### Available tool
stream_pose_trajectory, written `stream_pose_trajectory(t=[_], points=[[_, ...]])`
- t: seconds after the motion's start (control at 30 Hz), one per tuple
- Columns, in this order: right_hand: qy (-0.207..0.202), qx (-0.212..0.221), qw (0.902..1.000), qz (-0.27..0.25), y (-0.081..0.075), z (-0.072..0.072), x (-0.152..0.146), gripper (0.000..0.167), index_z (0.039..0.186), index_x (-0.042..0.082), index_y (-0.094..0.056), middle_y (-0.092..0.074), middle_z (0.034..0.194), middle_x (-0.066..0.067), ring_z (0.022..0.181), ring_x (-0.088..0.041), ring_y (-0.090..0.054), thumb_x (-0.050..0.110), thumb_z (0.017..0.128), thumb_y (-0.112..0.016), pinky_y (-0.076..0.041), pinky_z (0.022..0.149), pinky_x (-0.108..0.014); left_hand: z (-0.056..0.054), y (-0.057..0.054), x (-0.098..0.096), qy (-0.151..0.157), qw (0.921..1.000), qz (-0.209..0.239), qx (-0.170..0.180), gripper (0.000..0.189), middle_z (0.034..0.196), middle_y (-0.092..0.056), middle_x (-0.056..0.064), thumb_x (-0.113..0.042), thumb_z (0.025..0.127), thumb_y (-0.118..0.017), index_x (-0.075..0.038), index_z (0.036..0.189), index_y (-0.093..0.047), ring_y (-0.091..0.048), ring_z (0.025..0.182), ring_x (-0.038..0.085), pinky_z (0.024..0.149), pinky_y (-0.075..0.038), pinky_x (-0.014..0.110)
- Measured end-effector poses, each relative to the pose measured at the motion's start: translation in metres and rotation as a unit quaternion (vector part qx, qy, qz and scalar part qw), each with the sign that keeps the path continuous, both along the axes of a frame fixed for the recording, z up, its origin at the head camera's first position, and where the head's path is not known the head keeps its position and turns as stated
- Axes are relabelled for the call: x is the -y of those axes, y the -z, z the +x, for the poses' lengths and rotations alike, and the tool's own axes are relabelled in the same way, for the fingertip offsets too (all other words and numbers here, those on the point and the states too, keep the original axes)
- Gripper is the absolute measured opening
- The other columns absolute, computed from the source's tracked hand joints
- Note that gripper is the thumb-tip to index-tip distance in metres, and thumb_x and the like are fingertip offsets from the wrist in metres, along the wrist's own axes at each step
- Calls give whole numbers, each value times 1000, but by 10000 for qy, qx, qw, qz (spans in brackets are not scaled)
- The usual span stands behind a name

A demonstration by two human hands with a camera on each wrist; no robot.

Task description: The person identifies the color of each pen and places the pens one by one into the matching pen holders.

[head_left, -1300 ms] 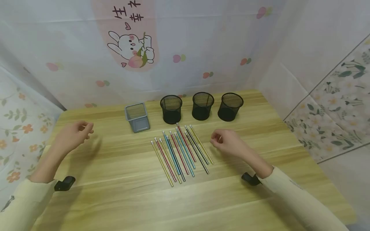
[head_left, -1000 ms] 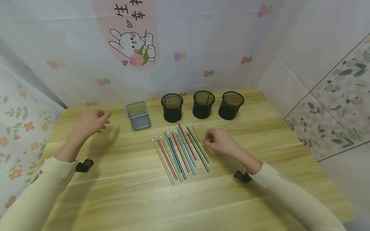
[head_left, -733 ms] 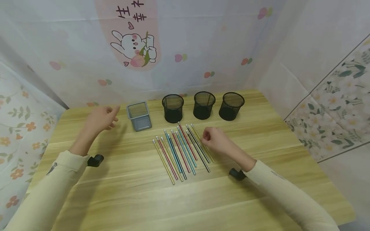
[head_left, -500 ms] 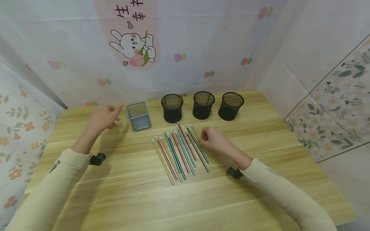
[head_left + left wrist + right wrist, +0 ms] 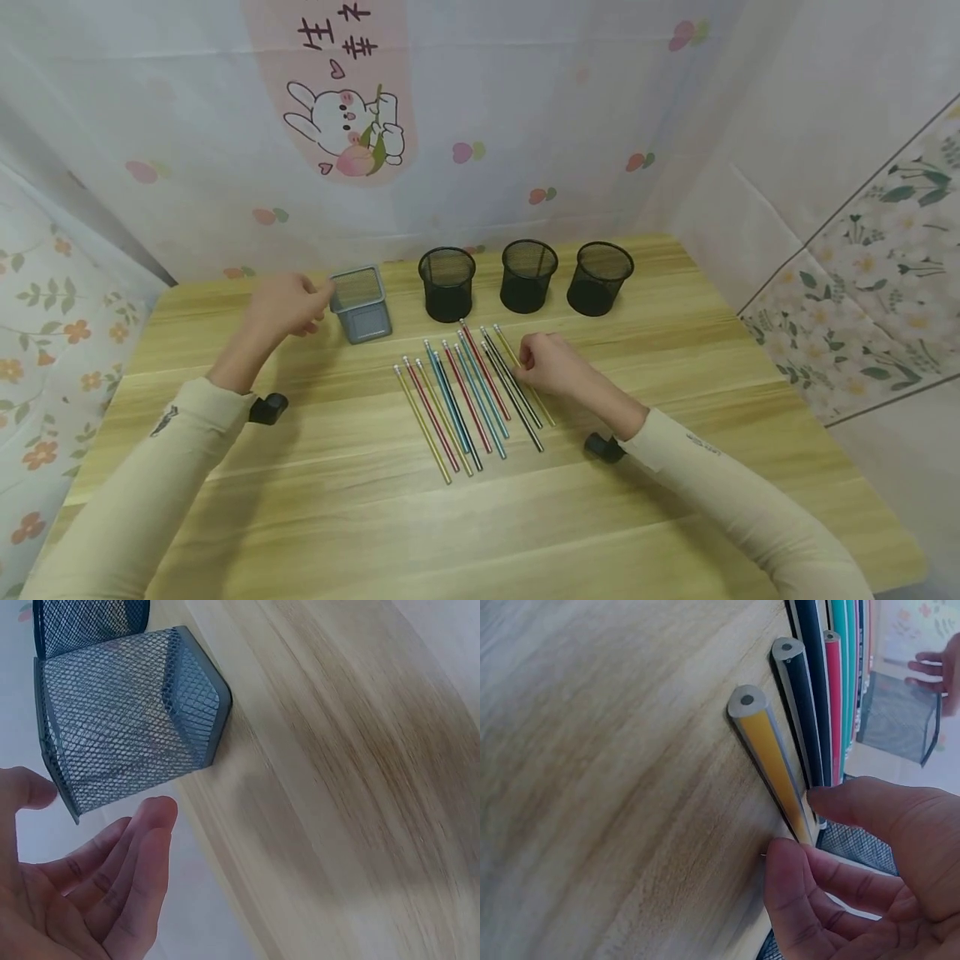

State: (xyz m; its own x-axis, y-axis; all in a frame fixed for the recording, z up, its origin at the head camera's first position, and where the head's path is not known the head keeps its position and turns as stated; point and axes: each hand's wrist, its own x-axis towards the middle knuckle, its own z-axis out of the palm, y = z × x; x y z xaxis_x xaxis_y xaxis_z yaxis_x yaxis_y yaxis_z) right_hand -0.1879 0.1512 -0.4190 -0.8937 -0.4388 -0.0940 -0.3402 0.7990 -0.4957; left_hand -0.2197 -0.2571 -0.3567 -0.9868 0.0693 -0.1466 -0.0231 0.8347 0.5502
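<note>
R hand (image 5: 553, 364) thumb + index either side of yellow pencil (image 5: 769, 757), can't tell if pinching; pencil's rightmost of the bunch, on tbl (image 5: 315, 517). L hand (image 5: 281, 307) thumb + fingers spread apart, by left side of gray mesh bin (image 5: 364, 323), contact unclear. Other pencils (image 5: 459, 412) mid-tbl, 3 blk mesh cups (image 5: 523, 292) far side, right of bin.

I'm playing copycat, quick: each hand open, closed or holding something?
Left hand: open, by the gray mesh holder.
Right hand: at the rightmost yellow pencil; can't tell if it's gripping.
</note>
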Motion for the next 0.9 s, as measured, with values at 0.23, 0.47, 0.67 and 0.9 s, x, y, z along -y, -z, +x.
stream_pose_trajectory(t=[0.23,0.47,0.67,0.9], points=[[-109,-79,9999,87,3,-1,2,25,76,8,-58,-56,68,0,60,-16,-51,12,89,-78,-44,59,-32,-2,2,-5,136,9997,-177,115,46,84,-73,15,-35,99,-45,-1,73,-62,-73,67,29,62,-58,41],[-109,-105,9998,136,2,-5,3,25,74,9,-58,-56,68,0,62,-17,-51,12,87,-78,-43,59,-32,-7,3,-13,187,9992,-196,277,37,68,-71,9,-25,97,-50,2,76,-64,-72,64,27,60,-59,40],[-102,-37,9998,166,2,-6,2,23,73,9,-59,-56,68,0,62,-17,-52,11,87,-78,-44,60,-33,-11,3,-19,88,9976,173,658,35,66,-69,11,-15,94,-44,6,75,-63,-73,65,30,60,-60,39],[-11,-8,9995,300,-1,-7,3,25,71,10,-59,-56,66,0,62,-17,-51,11,86,-78,-43,59,-32,-16,-3,-25,191,9946,5,1021,32,66,-67,13,-11,95,-39,5,76,-59,-71,61,26,59,-60,37]])
